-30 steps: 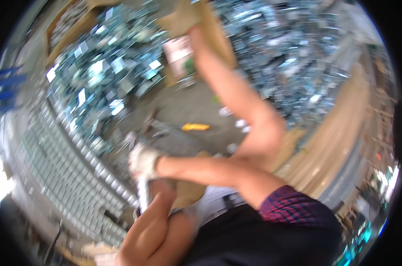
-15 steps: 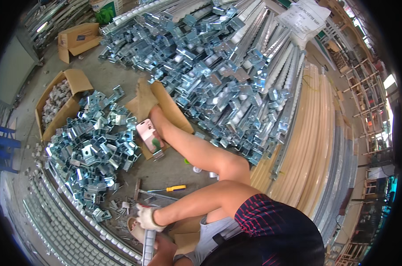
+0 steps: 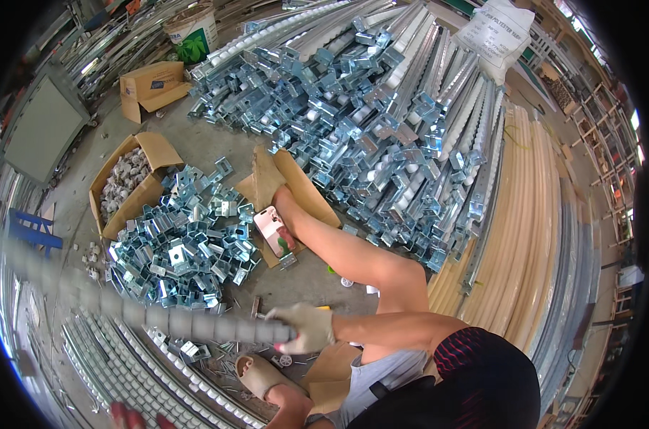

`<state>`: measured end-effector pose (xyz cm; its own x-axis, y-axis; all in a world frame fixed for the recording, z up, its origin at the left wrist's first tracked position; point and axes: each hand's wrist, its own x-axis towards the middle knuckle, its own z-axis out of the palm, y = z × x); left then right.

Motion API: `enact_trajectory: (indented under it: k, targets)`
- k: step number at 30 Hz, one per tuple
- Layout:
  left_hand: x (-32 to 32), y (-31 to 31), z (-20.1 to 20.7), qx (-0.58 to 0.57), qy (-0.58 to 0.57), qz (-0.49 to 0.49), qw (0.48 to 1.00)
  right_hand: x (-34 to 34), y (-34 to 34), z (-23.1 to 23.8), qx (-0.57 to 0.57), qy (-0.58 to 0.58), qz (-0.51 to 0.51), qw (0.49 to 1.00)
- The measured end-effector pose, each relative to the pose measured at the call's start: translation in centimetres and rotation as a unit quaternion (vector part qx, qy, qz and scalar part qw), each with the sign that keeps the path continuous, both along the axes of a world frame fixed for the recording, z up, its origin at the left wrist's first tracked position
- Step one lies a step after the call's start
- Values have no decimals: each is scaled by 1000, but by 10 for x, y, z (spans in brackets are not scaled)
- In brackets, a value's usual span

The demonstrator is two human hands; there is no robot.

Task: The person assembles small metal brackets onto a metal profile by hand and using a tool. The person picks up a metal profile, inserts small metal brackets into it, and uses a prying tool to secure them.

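Observation:
My right hand [image 3: 306, 329], in a pale glove, is closed round the near end of a long grey roller rail [image 3: 195, 323]. The rail stretches off to the left, its far part smeared by motion. It passes above a row of similar roller rails [image 3: 117, 365] lying at lower left. Red gloved fingertips of my left hand [image 3: 135, 417] show at the bottom edge, apart, with nothing seen in them. The rest of that hand is out of the picture. A heap of bent metal brackets [image 3: 178, 247] lies beyond the held rail.
A large pile of bracketed rails [image 3: 381, 136] fills the back. A phone [image 3: 274, 230] rests by my foot on cardboard [image 3: 317, 196]. An open carton [image 3: 156, 154] holds small whitish parts. A hammer [image 3: 256, 306] and scattered pins lie nearby; long wrapped bundles [image 3: 514, 229] stand right.
The right hand has moved right and slightly up, bringing the rail from beside my foot to a stretch across the left. Left fingertips have appeared at the bottom edge. The whole view has shifted.

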<state>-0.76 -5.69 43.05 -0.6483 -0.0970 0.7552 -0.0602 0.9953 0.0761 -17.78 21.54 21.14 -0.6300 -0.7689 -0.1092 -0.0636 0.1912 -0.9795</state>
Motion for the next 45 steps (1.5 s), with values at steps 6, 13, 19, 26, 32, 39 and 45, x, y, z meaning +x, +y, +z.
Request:
enact_trajectory:
  k: [6, 13, 19, 26, 32, 39, 45]
  targets:
    - [-12, -7, -77, 265, -272, -120, 917, -79, -10, 94, -179, -66, -187, 964]
    - [-15, -8, -134, 560, -345, -100, 746, -259, -46, 185, -374, -136, -260, 880]
    - [-25, -4, -144, 582, -408, -137, 690, -396, -53, 248, -277, -95, -466, 835]
    - [-9, -11, -170, 654, -409, -117, 626, -322, -33, 141, -339, 0, -473, 813]
    - [3, -22, -181, 736, -312, -74, 597, -178, -10, 1, -253, -184, -372, 874]
    - [52, -57, -211, 636, -282, 102, 711, -48, 41, -80, -114, -205, -401, 885]
    - [122, -81, -256, 412, -416, 277, 761, 9, 87, -133, -9, -216, -414, 884]
